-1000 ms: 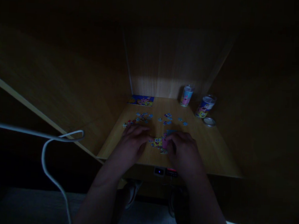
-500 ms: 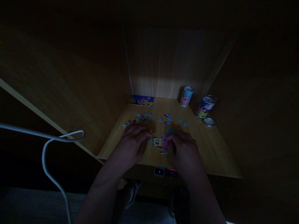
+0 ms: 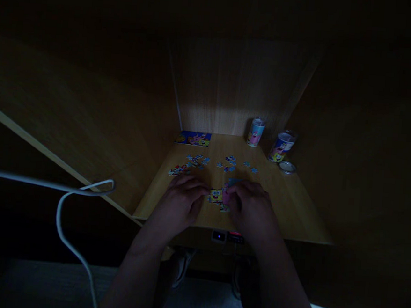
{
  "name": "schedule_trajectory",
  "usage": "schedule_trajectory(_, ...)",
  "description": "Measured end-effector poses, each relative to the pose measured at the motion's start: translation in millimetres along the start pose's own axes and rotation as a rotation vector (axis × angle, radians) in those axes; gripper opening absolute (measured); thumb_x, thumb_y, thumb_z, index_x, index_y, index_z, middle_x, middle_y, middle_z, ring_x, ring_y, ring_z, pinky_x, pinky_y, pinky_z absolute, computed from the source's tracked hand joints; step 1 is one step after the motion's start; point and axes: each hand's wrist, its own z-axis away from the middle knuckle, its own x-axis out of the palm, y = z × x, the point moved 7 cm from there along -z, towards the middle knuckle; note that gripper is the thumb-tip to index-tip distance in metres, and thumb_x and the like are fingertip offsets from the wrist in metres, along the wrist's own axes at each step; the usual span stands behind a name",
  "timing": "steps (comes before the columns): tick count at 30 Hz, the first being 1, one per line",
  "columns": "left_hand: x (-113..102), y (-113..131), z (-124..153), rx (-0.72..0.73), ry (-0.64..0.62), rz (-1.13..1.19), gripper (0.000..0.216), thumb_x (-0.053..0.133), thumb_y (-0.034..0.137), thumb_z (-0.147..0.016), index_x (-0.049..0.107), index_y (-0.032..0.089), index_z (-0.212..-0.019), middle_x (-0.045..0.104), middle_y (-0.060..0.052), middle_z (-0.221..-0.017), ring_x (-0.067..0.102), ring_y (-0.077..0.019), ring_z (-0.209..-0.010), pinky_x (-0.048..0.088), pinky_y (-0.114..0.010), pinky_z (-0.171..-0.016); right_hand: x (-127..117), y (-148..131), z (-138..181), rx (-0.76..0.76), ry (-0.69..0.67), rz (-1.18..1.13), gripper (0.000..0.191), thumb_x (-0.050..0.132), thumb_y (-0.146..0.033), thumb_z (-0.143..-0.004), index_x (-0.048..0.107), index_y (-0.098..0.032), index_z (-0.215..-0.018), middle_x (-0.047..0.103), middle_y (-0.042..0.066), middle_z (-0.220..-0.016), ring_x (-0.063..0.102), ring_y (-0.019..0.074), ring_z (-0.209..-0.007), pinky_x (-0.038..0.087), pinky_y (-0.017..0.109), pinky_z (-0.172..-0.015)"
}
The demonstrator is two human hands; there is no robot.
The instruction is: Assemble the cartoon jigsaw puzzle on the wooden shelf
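Note:
In dim light, a small joined patch of cartoon jigsaw pieces (image 3: 216, 195) lies near the front edge of the wooden desk (image 3: 293, 211). My left hand (image 3: 181, 201) rests palm down at the patch's left side, its curled fingertips against the pieces. At the patch's right side my right hand (image 3: 253, 206) has its fingers bent and pinched on a pink piece. Several loose blue pieces (image 3: 230, 163) are scattered farther back, and a red-and-white cluster (image 3: 178, 170) sits at the left.
A printed picture card (image 3: 194, 138) lies at the back left. Two cartoon-printed tubs (image 3: 256, 131) (image 3: 281, 147) stand at the back right, with a round lid (image 3: 288, 167) beside them. Wooden panels wall the desk. A white cable (image 3: 68, 200) loops at the left.
My left hand has slid slightly back toward me and its fingers have curled in. The right hand has hardly moved.

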Motion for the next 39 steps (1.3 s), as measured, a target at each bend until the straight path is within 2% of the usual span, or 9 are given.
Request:
schedule_trajectory(9,1,0,-1,-0.013,-0.006,-0.010,0.029,0.061,0.006,-0.102,0.079,0.025,-0.114,0.080,-0.005,-0.118,0.070,-0.0291,-0.118,0.057,-0.054,-0.110,0,0,-1,0.001,-0.001,0.009,0.018,0.064,-0.016,-0.104,0.075,-0.027,-0.094,0.080,0.003,-0.108,0.067,0.0266,-0.107,0.046,0.042,-0.101)
schedule_trajectory(18,-9,-10,4,-0.114,0.142,-0.031,0.039,0.059,-0.003,-0.092,0.075,0.024,-0.115,0.078,-0.008,-0.124,0.071,-0.0304,-0.120,0.058,-0.055,-0.110,0,0,0,0.011,-0.007,0.007,0.016,0.065,-0.017,-0.104,0.076,-0.027,-0.098,0.079,0.004,-0.108,0.067,0.0276,-0.108,0.047,0.042,-0.101)
schedule_trajectory(25,0,-9,5,-0.045,0.056,-0.034,0.036,0.064,0.004,-0.100,0.082,0.026,-0.121,0.075,-0.010,-0.137,0.069,-0.0321,-0.130,0.056,-0.058,-0.115,0,-1,0,0.001,0.006,0.015,0.017,0.065,-0.016,-0.103,0.075,-0.028,-0.096,0.080,0.003,-0.107,0.067,0.0271,-0.107,0.047,0.042,-0.102)
schedule_trajectory(32,6,-12,6,-0.081,0.010,-0.039,0.036,0.065,0.004,-0.100,0.084,0.028,-0.119,0.075,-0.008,-0.135,0.070,-0.0308,-0.128,0.057,-0.058,-0.115,1,0,-1,0.000,0.004,0.006,0.021,0.063,-0.015,-0.104,0.075,-0.028,-0.093,0.079,0.004,-0.106,0.067,0.0280,-0.108,0.048,0.044,-0.103)
schedule_trajectory(39,5,-11,5,-0.112,0.016,-0.083,0.033,0.066,0.008,-0.102,0.084,0.027,-0.123,0.075,-0.010,-0.138,0.069,-0.0324,-0.131,0.055,-0.060,-0.119,3,1,-1,-0.024,-0.004,0.005,0.022,0.065,-0.014,-0.102,0.081,-0.028,-0.100,0.081,0.004,-0.110,0.067,0.0271,-0.109,0.048,0.044,-0.104)
